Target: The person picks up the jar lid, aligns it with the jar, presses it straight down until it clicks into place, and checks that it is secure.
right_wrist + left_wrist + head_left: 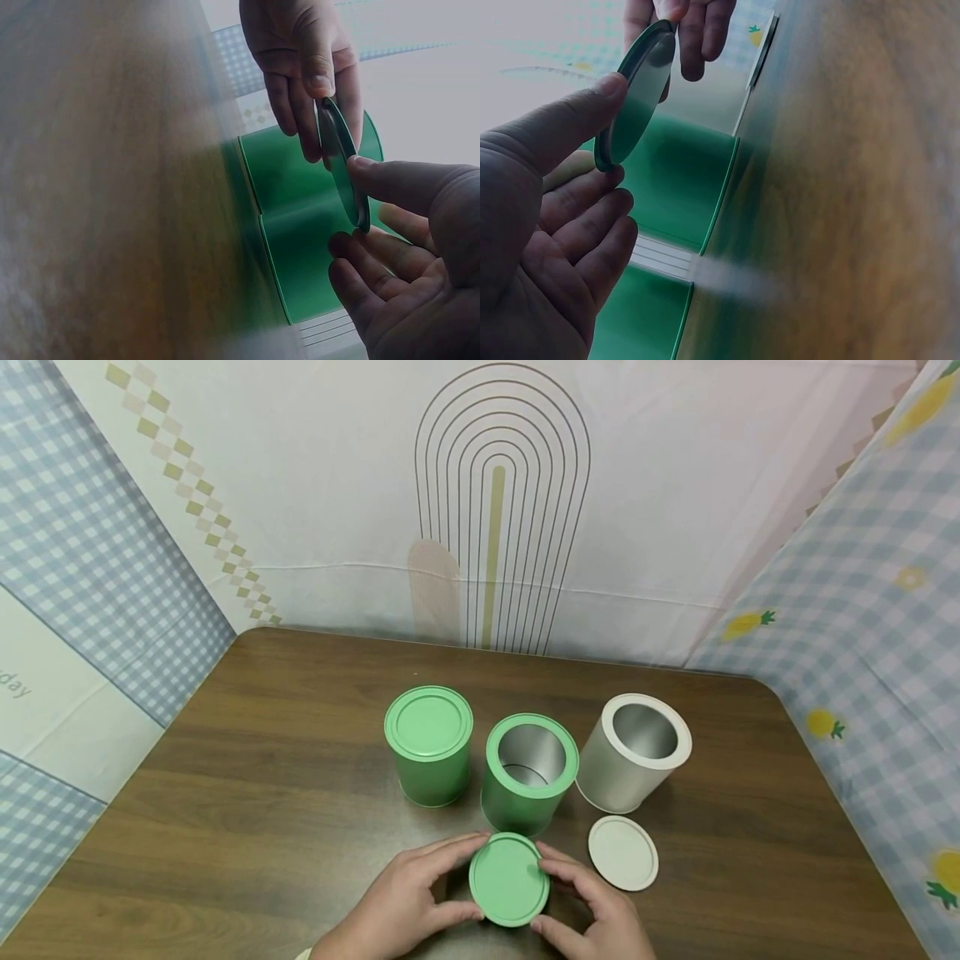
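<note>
Both hands hold a round green lid (pixel 509 878) by its rim, just above the table's front edge. My left hand (pixel 408 897) pinches its left side, my right hand (pixel 592 902) its right side. The left wrist view shows the same lid (pixel 634 94) edge-on between the left thumb (pixel 562 124) and the left fingers. The right wrist view shows the lid (pixel 343 169) held by the right thumb (pixel 409 184). Directly behind stands an open green tin (pixel 528 772). A closed green tin (pixel 429 743) is to its left.
An open silver tin with a white rim (pixel 633 752) stands at the right, its white lid (pixel 622 852) lying flat before it. The brown wooden table (pixel 262 793) is enclosed by patterned cloth walls (pixel 862 593) on three sides.
</note>
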`<state>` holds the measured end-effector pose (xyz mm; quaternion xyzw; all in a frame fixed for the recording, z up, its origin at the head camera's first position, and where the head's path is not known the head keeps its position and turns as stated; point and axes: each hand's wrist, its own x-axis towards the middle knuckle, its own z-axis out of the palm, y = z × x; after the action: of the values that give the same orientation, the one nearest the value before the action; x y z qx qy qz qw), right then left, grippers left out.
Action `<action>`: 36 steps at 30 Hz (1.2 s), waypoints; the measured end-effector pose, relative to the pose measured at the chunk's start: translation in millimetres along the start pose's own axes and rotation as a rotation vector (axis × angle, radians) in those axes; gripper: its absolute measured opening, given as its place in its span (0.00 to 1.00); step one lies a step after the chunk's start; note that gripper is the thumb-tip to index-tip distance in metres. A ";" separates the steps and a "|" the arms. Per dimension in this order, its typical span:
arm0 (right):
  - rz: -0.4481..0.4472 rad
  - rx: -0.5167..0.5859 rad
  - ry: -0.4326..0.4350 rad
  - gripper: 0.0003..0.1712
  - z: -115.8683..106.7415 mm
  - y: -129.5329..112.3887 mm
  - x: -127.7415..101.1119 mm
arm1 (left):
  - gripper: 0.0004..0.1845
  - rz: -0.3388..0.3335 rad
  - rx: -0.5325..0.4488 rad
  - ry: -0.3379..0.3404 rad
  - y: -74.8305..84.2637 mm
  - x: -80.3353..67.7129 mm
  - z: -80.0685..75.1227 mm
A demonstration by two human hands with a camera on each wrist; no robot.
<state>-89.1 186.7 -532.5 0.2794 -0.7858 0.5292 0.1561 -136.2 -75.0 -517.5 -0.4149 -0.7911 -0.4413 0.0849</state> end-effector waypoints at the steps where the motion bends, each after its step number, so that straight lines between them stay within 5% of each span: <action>1: 0.000 -0.001 0.000 0.35 -0.1 -0.3 -0.1 | 0.37 0.000 -0.002 -0.001 0.1 0.1 -0.1; 36: -0.005 0.020 0.049 0.34 -0.5 -4.8 2.1 | 0.38 0.004 0.000 0.033 0.8 -0.4 -2.5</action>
<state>-87.9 185.2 -527.6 0.2700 -0.7758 0.5432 0.1737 -136.0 -76.9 -515.7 -0.4094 -0.7888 -0.4477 0.0988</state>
